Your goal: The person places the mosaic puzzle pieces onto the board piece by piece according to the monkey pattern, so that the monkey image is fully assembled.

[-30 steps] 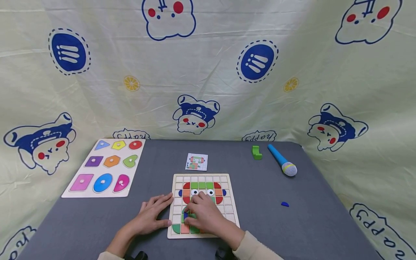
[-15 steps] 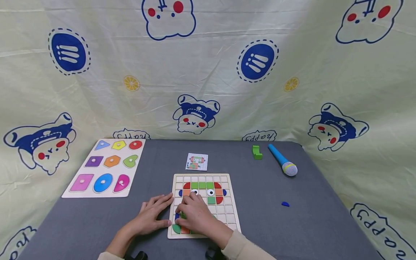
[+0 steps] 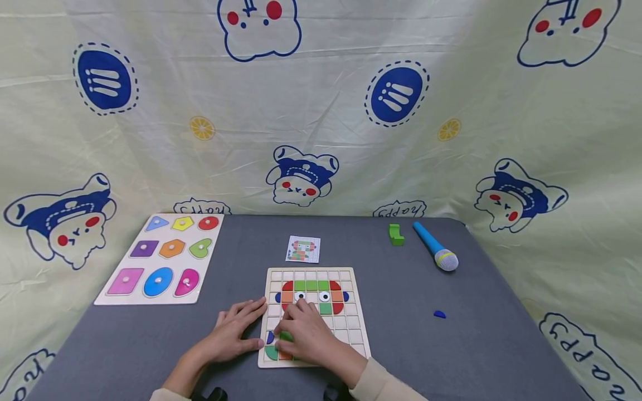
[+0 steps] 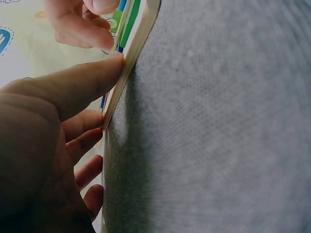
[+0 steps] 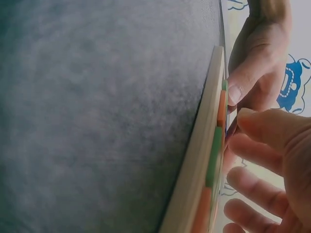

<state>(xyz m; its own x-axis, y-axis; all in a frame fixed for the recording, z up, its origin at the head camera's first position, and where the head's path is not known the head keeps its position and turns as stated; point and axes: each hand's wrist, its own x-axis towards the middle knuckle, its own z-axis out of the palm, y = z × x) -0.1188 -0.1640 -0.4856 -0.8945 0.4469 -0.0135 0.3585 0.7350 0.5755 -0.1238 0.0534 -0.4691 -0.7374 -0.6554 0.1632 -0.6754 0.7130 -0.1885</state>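
A pale wooden grid board [image 3: 358,334] lies in the middle of the table, with coloured tiles forming a figure. My left hand [image 3: 230,333] lies by its left side, with fingers extended. Its thumb and index fingertips touch the board's edge, as the left wrist view also shows. Above the lower left cells is my right hand [image 3: 308,334], its thumb and index fingertips apart. Just left of those fingertips lies a blue half-round tile [image 3: 270,337] on the board, above a green quarter-round tile [image 3: 271,352]. The right hand hides several middle tiles.
A small picture card [image 3: 303,249] lies behind the board. At left is a white shape puzzle [image 3: 200,281]. A green block [image 3: 395,235], a blue toy microphone [image 3: 435,247] and another blue half-round tile [image 3: 439,314] lie at right. A printed curtain hangs behind the table.
My right hand has moved left across the board, carrying the blue half-round tile to the left column, and its fingertips now sit slightly right of it. My left hand has stayed put.
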